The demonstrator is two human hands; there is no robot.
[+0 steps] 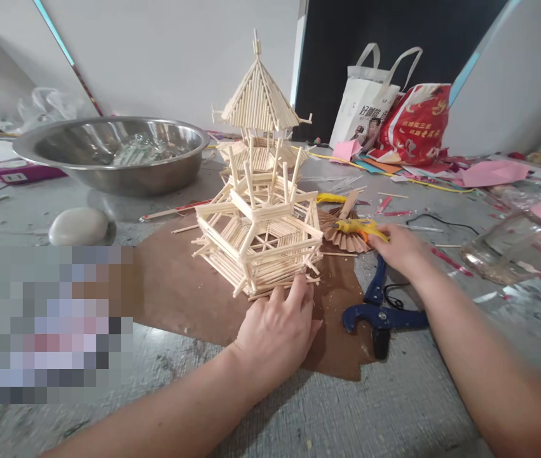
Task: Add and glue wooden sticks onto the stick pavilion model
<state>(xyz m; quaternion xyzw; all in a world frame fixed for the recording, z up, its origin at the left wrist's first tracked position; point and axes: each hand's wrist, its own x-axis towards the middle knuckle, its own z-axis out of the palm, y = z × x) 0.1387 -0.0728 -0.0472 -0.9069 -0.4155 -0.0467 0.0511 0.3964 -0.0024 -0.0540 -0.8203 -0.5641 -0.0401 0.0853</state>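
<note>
A six-sided open frame of pale wooden sticks (260, 238), with short posts rising from its top, stands on a brown sheet (175, 286). Around its near lower edge, my left hand (277, 327) has its fingers curled; the fingertips are partly hidden against the sticks. My right hand (401, 251) grips a yellow glue gun (358, 228) just right of the frame, its nozzle facing left towards it. Directly behind the frame rises a tower of the same sticks with a pointed roof (260, 98). Beneath the glue gun, pleated brown paper (349, 240) lies on the sheet.
Blue pipe cutters (389, 316) lie near my right forearm. A steel basin (112, 168) and a pale rounded object (79, 226) are on the left. Bags (413, 124) and paper scraps fill the back right, with a clear jar (508, 254) nearer. A blurred patch covers the lower left.
</note>
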